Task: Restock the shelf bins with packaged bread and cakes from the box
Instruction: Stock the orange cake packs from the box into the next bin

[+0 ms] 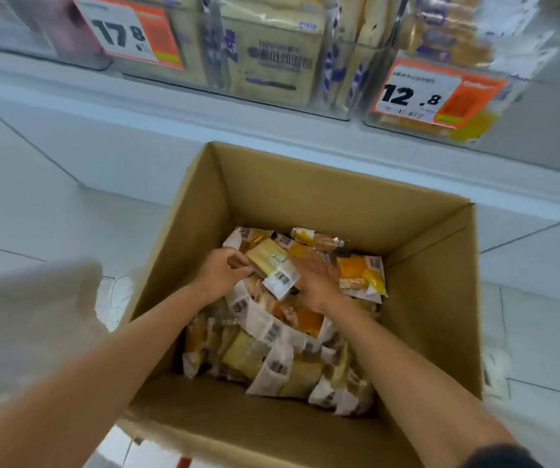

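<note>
Brown cardboard box (305, 197) stands open on the pale tiled floor (35, 214), its flaps spread. Inside the box, a loose pile of bread and cake packets (272, 352) covers the bottom; most are white and yellow with barcodes.

Both bare arms reach down into the box. The left hand (221, 270) is at the far end of the pile, its fingers curled and pinching the left edge of a pale yellow cake packet (270, 256) that lies on top. Just beside it, the right hand (315, 282) is over the packets with its fingers stretched out and apart; motion blur hides whether they touch anything.

Beyond the box, clear shelf bins (334, 96) hold upright bagged bread with purple print. 2 orange and white price tags hang on the bin fronts: one reading 17.8 (126, 32) beyond the box's left side, another reading 12.8 (430, 96) beyond its right. A white shoe (116, 298) shows just beside the box's left wall.
</note>
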Available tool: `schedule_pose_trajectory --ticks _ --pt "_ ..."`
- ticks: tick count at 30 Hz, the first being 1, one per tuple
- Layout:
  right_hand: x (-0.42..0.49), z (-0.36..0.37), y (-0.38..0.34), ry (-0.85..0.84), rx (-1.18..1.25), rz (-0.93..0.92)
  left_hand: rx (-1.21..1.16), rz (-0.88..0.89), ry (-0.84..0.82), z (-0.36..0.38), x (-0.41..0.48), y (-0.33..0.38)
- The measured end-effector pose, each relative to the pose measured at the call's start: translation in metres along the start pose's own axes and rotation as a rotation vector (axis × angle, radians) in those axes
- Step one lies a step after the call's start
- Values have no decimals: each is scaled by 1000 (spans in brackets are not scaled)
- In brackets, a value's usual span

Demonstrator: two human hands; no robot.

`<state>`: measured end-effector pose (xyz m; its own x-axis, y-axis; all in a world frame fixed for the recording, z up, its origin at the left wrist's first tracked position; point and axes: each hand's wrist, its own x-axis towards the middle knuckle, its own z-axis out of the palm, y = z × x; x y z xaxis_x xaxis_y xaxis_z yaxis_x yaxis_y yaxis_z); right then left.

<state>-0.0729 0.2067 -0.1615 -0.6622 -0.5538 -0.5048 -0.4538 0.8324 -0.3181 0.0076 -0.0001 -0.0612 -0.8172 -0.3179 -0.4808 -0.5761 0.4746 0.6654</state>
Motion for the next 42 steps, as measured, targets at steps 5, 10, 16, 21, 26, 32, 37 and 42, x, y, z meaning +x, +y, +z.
schedule_pose_trajectory --ticks 5,10,16,21,26,32,37,42 --pt "18 -6 -7 222 -55 -239 -106 -70 -7 -2 9 -16" --pt "-20 -79 -20 288 636 -67 -290 -245 -3 0 21 -2" --pt "-53 -107 -10 123 1336 156 -744 -389 -444 13 23 29" --pt "-57 -93 7 39 1114 242 -776 -343 -343 13 18 29" --pt "-70 -40 2 -297 727 145 -705 -327 -100 -3 12 -3" --pt "-52 24 -39 -416 675 165 -674 -344 -41 -2 2 -23" --pt "-49 -3 -41 -343 704 81 -667 -366 24 -3 -2 -27" --pt "-70 -83 -28 12 811 69 -700 -365 63 -4 -3 -9"
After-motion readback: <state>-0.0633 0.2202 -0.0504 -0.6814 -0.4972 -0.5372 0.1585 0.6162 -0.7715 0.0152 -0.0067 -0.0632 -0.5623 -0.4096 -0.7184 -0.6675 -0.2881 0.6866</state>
